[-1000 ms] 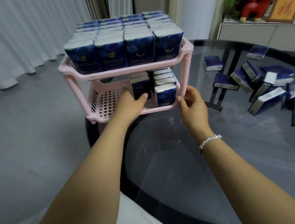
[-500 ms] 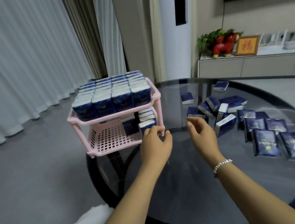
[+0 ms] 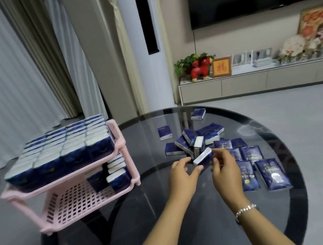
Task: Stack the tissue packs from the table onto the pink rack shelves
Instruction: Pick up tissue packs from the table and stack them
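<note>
- One tissue pack (image 3: 202, 156) sat at the near edge of the loose pile, tilted with its pale end panel up; both hands had closed in on it.
- A second before, both hands had been at the pink rack (image 3: 75, 205), the left reaching into the lower shelf beside the packs there and the right at its front corner. They had since crossed to the table, so one placement looked finished and the next pickup was starting.
- The left hand (image 3: 181, 174) met the pack from the left, thumb and fingers curling toward its near end; the grasp looked only half formed, and blur hid the contact.
- The right hand (image 3: 224, 168) pinched the pack's right end with curled fingertips.
- The remaining tissue packs (image 3: 251, 163) lay on the glass table (image 3: 192, 232): a jumbled heap just behind the hands, flat ones to the right, two strays farther back.
- The rack's top shelf was packed full with upright rows; the lower shelf held only a short block at its right end, so much of the task remained.
- The packs were small rectangular blocks in glossy dark blue film, likely soft and slippery.
- The rack was moulded pink plastic with a perforated grid floor; the table was round, dark and reflective.
</note>
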